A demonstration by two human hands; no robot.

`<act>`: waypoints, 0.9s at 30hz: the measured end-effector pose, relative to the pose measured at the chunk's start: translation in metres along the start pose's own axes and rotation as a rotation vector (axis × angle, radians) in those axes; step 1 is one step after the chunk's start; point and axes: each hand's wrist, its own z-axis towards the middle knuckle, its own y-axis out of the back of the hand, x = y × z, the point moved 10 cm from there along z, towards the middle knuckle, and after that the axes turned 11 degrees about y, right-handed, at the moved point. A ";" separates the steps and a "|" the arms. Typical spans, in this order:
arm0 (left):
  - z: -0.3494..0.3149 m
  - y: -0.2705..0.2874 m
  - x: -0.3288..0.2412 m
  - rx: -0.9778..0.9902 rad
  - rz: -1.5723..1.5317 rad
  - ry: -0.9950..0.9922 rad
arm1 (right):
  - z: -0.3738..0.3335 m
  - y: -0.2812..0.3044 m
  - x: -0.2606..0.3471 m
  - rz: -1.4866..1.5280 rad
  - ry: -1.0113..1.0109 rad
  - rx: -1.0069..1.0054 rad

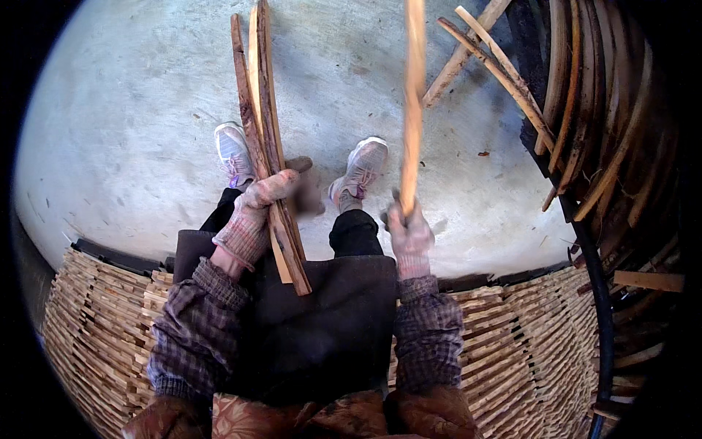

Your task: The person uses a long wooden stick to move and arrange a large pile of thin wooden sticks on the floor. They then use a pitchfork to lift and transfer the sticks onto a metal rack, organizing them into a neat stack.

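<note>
My left hand (pixel 252 208), in a stained knit glove, is closed round a small bundle of long wooden strips (pixel 271 132). Dark bark shows along some of them, pale wood on another; they point away from me, their near ends lying over the dark apron (pixel 322 322). The glove's dark fingers are blurred. To the right, my right hand (pixel 412 238), gloved too, grips the near end of a single pale wooden strip (pixel 414 110). That strip runs away from me past the picture's upper edge, apart from the bundle and slightly smeared by motion.
At the right, a dark metal rack (pixel 601 314) holds a heap of barked wooden strips (pixel 585 95), several jutting out over the concrete floor (pixel 146 95). Close stacks of cut strips (pixel 102 329) lie on both sides of me. My shoes (pixel 365 161) stand on the floor ahead.
</note>
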 end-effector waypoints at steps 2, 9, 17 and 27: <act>-0.013 -0.045 -0.020 0.084 -0.043 -0.087 | 0.019 -0.013 0.056 0.189 0.163 0.126; -0.018 -0.046 -0.027 0.254 -0.091 -0.074 | 0.010 -0.037 0.181 -0.149 0.606 0.582; -0.022 -0.040 -0.021 0.336 -0.301 0.045 | 0.168 0.027 -0.042 0.073 -0.144 -0.179; -0.032 -0.050 -0.031 0.332 -0.365 0.062 | 0.244 -0.031 -0.123 0.282 -0.439 -0.426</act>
